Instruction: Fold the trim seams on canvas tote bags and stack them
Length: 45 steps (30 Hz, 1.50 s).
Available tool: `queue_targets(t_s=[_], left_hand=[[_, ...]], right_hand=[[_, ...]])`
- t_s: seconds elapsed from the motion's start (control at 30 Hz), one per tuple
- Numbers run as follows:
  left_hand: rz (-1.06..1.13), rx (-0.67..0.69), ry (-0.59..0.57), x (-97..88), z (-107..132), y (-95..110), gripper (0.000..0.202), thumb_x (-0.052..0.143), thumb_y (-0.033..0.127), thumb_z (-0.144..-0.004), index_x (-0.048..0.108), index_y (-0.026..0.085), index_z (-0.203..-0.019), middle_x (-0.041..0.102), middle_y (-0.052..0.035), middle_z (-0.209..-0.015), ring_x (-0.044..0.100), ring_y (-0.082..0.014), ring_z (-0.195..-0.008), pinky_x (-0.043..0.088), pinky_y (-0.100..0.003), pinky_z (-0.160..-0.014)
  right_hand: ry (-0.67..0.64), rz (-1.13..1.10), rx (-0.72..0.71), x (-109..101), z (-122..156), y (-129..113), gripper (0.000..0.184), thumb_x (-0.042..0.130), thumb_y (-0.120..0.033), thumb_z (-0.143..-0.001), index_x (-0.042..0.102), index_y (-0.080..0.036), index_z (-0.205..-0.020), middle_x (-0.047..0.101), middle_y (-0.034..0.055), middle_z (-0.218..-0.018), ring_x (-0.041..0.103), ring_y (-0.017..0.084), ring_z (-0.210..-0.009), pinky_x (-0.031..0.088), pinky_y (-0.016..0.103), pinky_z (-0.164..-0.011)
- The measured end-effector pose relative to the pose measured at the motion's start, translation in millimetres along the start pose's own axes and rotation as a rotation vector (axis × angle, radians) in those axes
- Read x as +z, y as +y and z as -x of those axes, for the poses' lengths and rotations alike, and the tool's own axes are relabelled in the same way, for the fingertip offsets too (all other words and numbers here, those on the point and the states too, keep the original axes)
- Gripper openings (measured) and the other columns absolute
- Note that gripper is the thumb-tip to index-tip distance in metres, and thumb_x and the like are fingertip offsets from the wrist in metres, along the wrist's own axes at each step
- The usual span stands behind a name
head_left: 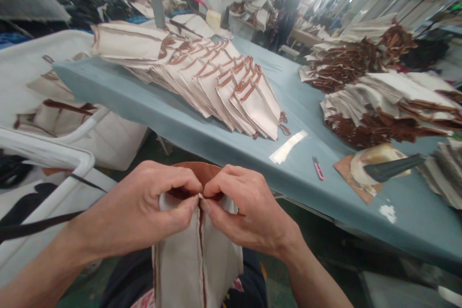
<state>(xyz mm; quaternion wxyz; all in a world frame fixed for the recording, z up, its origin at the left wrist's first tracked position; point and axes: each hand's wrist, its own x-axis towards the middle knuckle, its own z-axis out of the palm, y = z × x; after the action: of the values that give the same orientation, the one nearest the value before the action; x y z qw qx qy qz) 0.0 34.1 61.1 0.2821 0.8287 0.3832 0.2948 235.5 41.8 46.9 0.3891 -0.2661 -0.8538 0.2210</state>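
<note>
My left hand (144,207) and my right hand (245,207) meet over my lap, both pinching the top edge of a cream cloth bag (197,260) with brown trim. Fingers of each hand are curled and pressed on the bag's opening, where a brown lining (200,171) shows behind them. The bag hangs down between my forearms, with a brown seam running down its middle.
A blue-grey table (173,115) stands ahead, bearing a fanned row of similar bags (216,82), further heaps at right (382,106), a pink cutter (318,168), a clear strip (288,147) and a dark tool on a plate (391,167). White bins (54,154) sit left. A person (288,5) stands far back.
</note>
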Motion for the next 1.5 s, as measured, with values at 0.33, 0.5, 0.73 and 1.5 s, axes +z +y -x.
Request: queue_targets(t_s=[0.33,0.5,0.73,1.5], left_hand=[[0.107,-0.095,0.019,2.8,2,5,0.023,0.061,0.02,-0.093,0.081,0.024,-0.082,0.076,0.0113,-0.069,0.065,-0.0058,-0.058,0.048,-0.012,-0.06],[0.019,-0.081,-0.007,0.4,5,1,0.024,0.059,0.018,-0.094,0.079,0.024,-0.082,0.073,0.0093,-0.068,0.062,-0.0077,-0.057,0.043,-0.018,-0.057],[-0.1,0.056,0.044,-2.8,-2,4,0.022,0.054,0.013,-0.09,0.071,0.024,-0.081,0.069,0.0083,-0.067,0.061,-0.007,-0.054,0.043,-0.017,-0.055],[0.065,-0.354,0.011,5.6,12,26,0.033,0.052,0.025,-0.102,0.077,0.025,-0.081,0.08,0.0064,-0.074,0.067,-0.0138,-0.069,0.049,-0.024,-0.07]], right_hand=[[-0.028,-0.065,0.086,1,3,1,0.015,0.068,-0.019,-0.103,0.062,-0.024,-0.089,0.077,-0.0009,-0.082,0.068,0.014,-0.072,0.053,0.027,-0.074],[-0.079,-0.042,0.121,-1,3,0,0.007,0.066,-0.021,-0.097,0.063,-0.025,-0.091,0.079,-0.0007,-0.084,0.069,0.015,-0.072,0.053,0.028,-0.075],[-0.146,-0.021,0.158,4,-2,4,0.008,0.062,-0.024,-0.092,0.057,-0.026,-0.086,0.075,-0.0009,-0.079,0.067,0.016,-0.07,0.047,0.028,-0.068],[-0.016,-0.052,-0.019,-1,8,6,0.011,0.069,-0.013,-0.103,0.069,-0.022,-0.098,0.084,0.0022,-0.092,0.077,0.015,-0.079,0.063,0.026,-0.078]])
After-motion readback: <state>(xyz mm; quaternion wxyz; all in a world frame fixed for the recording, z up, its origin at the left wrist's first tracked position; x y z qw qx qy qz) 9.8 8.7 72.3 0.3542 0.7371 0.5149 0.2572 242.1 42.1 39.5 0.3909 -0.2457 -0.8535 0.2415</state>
